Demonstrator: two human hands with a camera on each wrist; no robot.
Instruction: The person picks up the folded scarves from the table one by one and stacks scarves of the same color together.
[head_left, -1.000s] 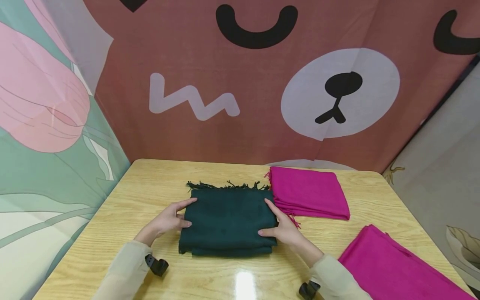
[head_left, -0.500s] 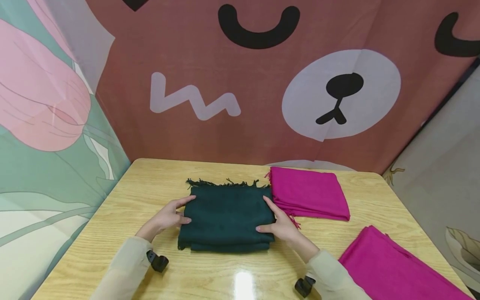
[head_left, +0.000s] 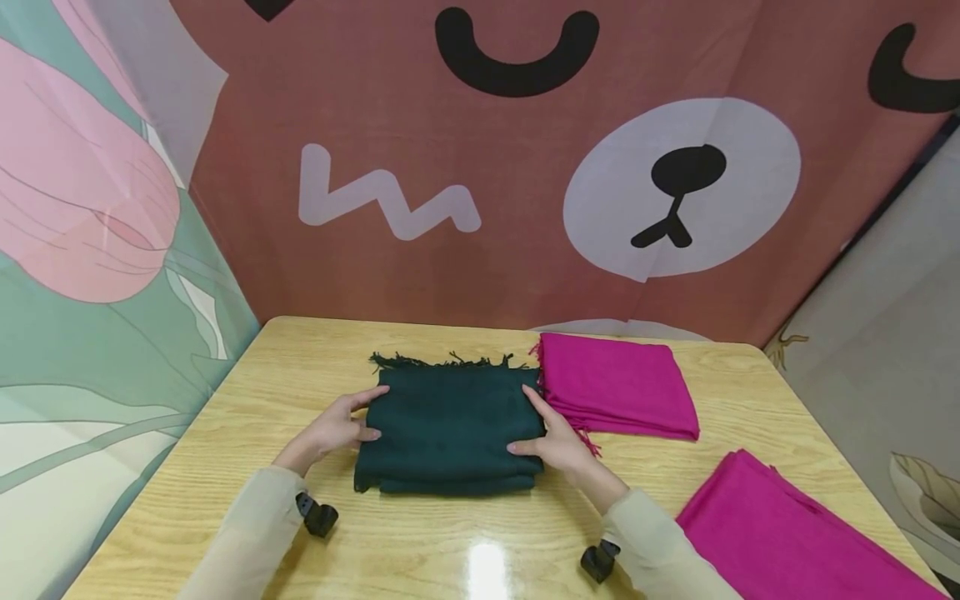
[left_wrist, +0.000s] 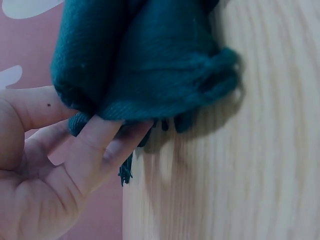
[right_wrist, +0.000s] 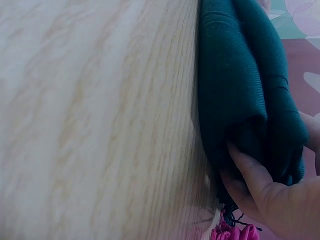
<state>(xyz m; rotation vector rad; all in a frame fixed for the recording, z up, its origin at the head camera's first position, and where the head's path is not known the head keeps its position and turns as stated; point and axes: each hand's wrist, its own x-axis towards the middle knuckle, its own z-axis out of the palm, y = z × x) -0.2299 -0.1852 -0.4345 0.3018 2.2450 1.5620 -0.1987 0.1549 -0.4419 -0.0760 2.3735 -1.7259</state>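
Your left hand (head_left: 335,427) and right hand (head_left: 564,447) grip the dark-green cloth (head_left: 452,427) at nine and three o'clock; an uneven pull could slide its layers apart.

A pale wood-grain table (head_left: 300,367) with rounded far corners bears three folded cloths. Near the middle lies a dark green cloth (head_left: 450,429), folded in thick layers, its fringe (head_left: 450,362) spread along the far side. Just beside it, toward the back and right, a bright pink cloth (head_left: 618,387) sits folded flat, tassels at its left corners. A second pink cloth (head_left: 787,533) lies slantwise at the near right, running out of view. A white reflection (head_left: 487,571) gleams on the wood in front.
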